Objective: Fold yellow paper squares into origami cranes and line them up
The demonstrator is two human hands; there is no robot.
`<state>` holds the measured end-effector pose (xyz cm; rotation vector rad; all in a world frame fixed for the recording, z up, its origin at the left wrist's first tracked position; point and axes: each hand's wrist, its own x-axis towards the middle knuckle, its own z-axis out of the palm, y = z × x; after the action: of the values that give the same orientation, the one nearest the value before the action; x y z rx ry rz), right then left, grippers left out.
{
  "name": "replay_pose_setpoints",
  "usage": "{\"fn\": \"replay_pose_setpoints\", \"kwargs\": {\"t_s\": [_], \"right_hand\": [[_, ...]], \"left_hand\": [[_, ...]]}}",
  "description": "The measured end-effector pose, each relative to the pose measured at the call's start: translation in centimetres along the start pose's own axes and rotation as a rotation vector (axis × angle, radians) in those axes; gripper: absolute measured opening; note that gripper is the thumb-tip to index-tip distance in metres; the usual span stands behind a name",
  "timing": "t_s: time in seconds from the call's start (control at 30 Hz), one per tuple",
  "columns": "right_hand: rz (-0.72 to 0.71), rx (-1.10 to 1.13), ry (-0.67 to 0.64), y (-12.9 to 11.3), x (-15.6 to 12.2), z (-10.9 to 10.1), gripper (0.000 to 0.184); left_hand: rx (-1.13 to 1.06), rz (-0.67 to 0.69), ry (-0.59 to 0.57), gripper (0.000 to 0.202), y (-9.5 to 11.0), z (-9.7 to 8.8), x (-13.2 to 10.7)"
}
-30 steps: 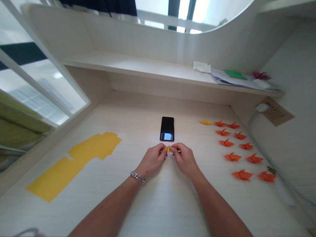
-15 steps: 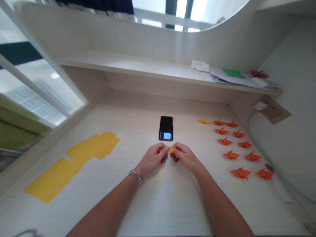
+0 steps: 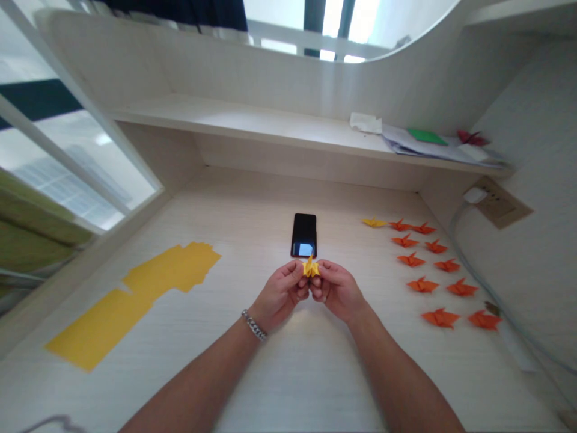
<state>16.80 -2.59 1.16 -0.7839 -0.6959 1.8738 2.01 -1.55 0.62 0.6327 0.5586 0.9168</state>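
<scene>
Yellow folded paper point(image 3: 311, 269) has turned, left hand point(image 3: 280, 293) and right hand point(image 3: 341, 291) pinching its sides.

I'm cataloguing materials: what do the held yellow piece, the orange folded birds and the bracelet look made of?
Held yellow piece: probably thin paper, fairly matte, with sharp folds. Orange folded birds: likely matte paper too, with creased, pointed wings. Bracelet: apparently polished metal, from its shiny, silvery links.

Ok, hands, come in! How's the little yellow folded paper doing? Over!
Left hand and right hand pinching yellow folded paper, one each side. Phone lying just beyond. Nothing seen blocking.
</scene>
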Motion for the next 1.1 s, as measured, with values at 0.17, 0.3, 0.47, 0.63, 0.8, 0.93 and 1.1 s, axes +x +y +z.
{"fn": "replay_pose_setpoints", "kwargs": {"t_s": [0.17,0.3,0.47,0.63,0.8,0.93,1.1], "right_hand": [[-0.027,0.106,-0.094,0.3,0.1,-0.2,0.018],[-0.023,0.083,-0.103,0.1,0.0,-0.3,0.018],[-0.05,-0.168,0.008,-0.4,0.0,-0.7,0.021],[-0.069,-0.325,0.039,-0.4,0.0,-0.9,0.022],[-0.055,-0.223,0.018,-0.2,0.1,-0.7,0.021],[-0.033,-0.04,-0.01,0.3,0.3,-0.4,0.02],[-0.036,0.098,-0.016,0.8,0.4,-0.3,0.018]], "left_hand": [[-0.044,0.02,-0.054,0.025,-0.1,0.0,-0.1],[0.031,0.039,-0.065,0.026,0.2,0.2,-0.2],[0.396,0.143,0.038,0.023,0.7,-0.2,0.0],[0.506,0.12,0.038,0.026,0.7,-0.5,0.1],[0.459,0.048,-0.006,0.029,0.8,-0.5,0.1],[0.216,-0.01,-0.01,0.024,0.6,-0.2,0.1],[0.027,-0.031,-0.003,0.021,0.1,0.1,-0.1]]}}
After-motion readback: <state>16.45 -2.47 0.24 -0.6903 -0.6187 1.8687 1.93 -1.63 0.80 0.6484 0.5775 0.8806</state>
